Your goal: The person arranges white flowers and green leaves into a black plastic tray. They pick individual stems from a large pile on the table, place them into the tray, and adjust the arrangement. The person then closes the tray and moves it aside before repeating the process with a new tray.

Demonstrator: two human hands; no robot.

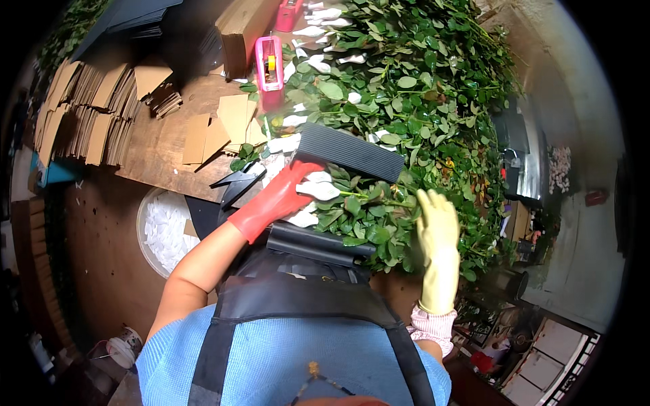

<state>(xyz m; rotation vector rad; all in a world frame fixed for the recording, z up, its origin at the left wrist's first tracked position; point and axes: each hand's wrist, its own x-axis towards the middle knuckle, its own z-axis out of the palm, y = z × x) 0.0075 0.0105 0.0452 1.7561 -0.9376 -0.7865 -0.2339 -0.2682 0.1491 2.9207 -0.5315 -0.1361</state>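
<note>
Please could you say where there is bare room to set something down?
Bare wooden tabletop shows between the cardboard stacks and loose cardboard pieces; leafy flower stems crowd the red-gloved left hand and yellow-gloved right hand.

White-wrapped flower heads [318, 191] on leafy green stems [365, 213], laid sideways by the near edge of the wooden surface [152, 152], heads to the left, stems running right, leaves spread, dark grey ribbed panel [349, 150] slanting just beyond them
</note>
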